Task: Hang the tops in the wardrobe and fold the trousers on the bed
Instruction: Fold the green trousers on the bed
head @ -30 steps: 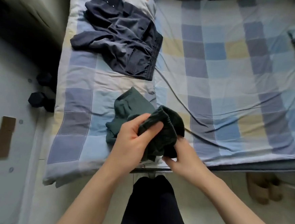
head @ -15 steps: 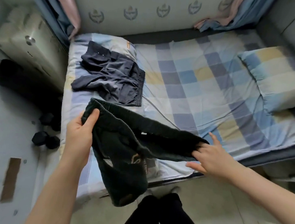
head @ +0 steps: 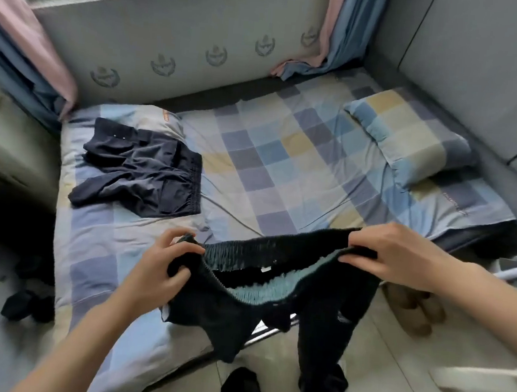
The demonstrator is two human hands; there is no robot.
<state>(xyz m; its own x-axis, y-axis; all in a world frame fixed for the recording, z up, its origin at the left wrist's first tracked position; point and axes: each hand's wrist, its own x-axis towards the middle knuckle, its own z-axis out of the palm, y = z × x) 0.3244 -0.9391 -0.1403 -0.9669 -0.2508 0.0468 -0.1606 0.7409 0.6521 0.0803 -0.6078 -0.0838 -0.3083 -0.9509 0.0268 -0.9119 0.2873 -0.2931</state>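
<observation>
Over the bed's (head: 284, 167) near edge, both hands hold dark trousers (head: 274, 290) up by the elastic waistband: left hand (head: 158, 268) gripping one end, right hand (head: 400, 259) pinching the other. Their legs hang down past the mattress (lower ends lost against dark clothing below). Navy garment (head: 141, 174) lies crumpled on the bed, its kind unclear.

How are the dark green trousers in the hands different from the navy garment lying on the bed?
The green trousers are held up by the waistband, the left hand and right hand gripping its ends; the navy garment lies untouched on the bed. The trousers' legs hang down in front of the bed's edge; the navy garment lies flat and rumpled. Both are dark with gathered elastic waistbands.
</observation>
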